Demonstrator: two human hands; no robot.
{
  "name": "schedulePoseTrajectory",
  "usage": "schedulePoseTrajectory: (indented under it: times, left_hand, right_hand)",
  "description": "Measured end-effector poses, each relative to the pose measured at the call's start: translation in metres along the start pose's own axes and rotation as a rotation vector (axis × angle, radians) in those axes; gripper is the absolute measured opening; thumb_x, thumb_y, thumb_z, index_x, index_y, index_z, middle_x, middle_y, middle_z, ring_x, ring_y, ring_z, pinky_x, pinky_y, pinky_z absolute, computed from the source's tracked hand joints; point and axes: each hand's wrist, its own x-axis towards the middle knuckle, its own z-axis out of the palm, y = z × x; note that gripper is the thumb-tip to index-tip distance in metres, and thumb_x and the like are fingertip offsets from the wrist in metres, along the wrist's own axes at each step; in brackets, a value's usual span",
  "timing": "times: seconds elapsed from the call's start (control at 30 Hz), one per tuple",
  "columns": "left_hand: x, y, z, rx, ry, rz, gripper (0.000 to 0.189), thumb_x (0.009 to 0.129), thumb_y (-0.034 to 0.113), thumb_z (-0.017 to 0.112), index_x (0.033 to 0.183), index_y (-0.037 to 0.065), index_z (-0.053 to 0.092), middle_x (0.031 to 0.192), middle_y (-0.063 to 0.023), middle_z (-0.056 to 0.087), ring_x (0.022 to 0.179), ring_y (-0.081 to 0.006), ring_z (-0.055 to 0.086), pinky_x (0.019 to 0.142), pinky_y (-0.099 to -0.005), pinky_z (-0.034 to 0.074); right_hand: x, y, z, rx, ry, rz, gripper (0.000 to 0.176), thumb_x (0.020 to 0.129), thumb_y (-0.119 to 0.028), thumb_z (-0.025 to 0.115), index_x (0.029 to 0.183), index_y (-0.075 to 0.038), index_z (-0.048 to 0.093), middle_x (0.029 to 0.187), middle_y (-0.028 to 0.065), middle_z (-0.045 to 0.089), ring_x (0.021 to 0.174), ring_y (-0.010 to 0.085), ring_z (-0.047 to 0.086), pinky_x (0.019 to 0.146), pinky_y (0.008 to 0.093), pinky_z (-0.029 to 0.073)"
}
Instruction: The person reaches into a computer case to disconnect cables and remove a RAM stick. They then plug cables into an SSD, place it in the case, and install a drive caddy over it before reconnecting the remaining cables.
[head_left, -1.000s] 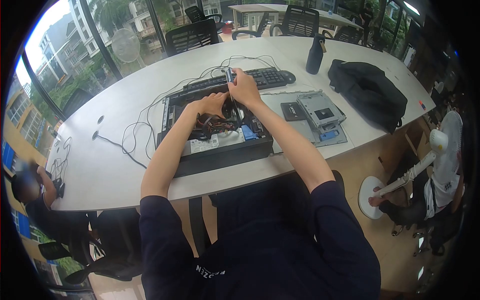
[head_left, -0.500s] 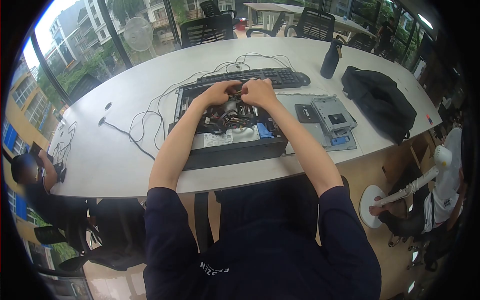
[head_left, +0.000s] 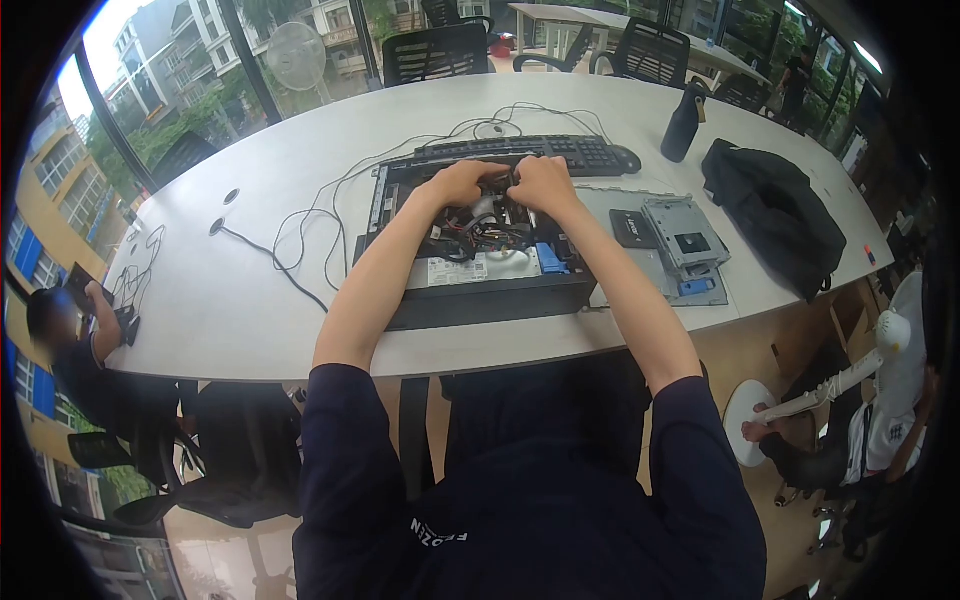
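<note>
An opened desktop computer case lies on the table in front of me, its inside exposed. Bundled cables fill its middle, and a blue plastic latch sits at its near right. Both hands reach into the far part of the case, close together. The fingers of my left hand are bent inward, their tips down among the parts. My right hand is curled with its fingers pressed together. Whatever the fingertips grip is too small and hidden to name.
Behind the case lie a keyboard and a mouse. To the right are a metal side panel, a drive bracket, a black drive, a bottle and a black bag. Loose cables run left. A person sits at left.
My view has turned slightly, so the whole scene sits further right. Both hands stay at the far part of the case, with only slight finger movement.
</note>
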Motion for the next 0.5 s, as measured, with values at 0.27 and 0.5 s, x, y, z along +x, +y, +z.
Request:
schedulePoseTrajectory:
  times: [0.27,0.5]
  left_hand:
    - [-0.008,0.019,-0.006,0.076,-0.013,-0.008,0.078,0.071,-0.008,0.051,0.141,0.026,0.053,0.130,-0.0172,0.059,0.120,-0.0340,0.057,0.101,-0.0446,0.047]
    - [-0.013,0.025,-0.009,0.019,0.019,0.007,0.077,0.068,-0.013,0.047,0.136,0.021,0.058,0.122,-0.0164,0.063,0.117,-0.0327,0.059,0.101,-0.0418,0.047]
  right_hand:
    - [-0.002,0.000,0.001,-0.001,0.002,-0.026,0.022,0.066,-0.024,0.068,0.077,-0.005,0.073,0.080,0.0170,0.071,0.083,0.0314,0.070,0.083,0.0404,0.045]
    - [-0.003,0.000,0.000,-0.010,-0.013,-0.035,0.022,0.064,-0.022,0.067,0.077,-0.006,0.074,0.079,0.0154,0.072,0.082,0.0308,0.070,0.084,0.0398,0.044]
